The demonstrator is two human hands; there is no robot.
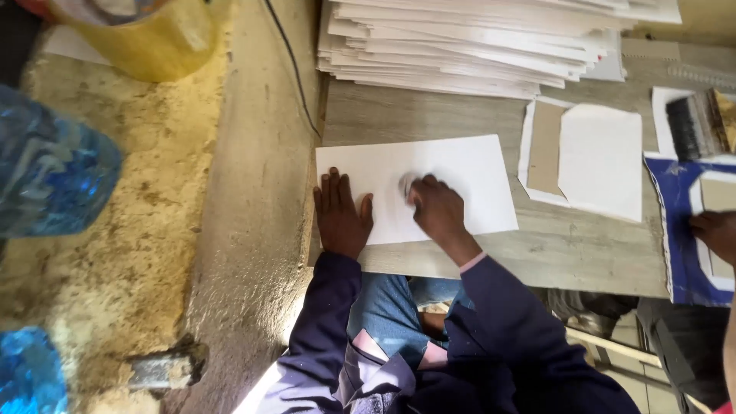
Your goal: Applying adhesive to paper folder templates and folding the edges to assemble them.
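Flat left hand [340, 218] on smooth white sheet [468, 180]

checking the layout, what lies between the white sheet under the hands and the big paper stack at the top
In the head view, only a bare strip of grey wooden table separates the white sheet from the paper stack; nothing lies on it.

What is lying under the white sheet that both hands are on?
The white sheet lies flat on the grey wooden table, which shows around its edges. The left hand presses its near corner; the right hand rests mid-sheet. Anything beneath the sheet is covered.
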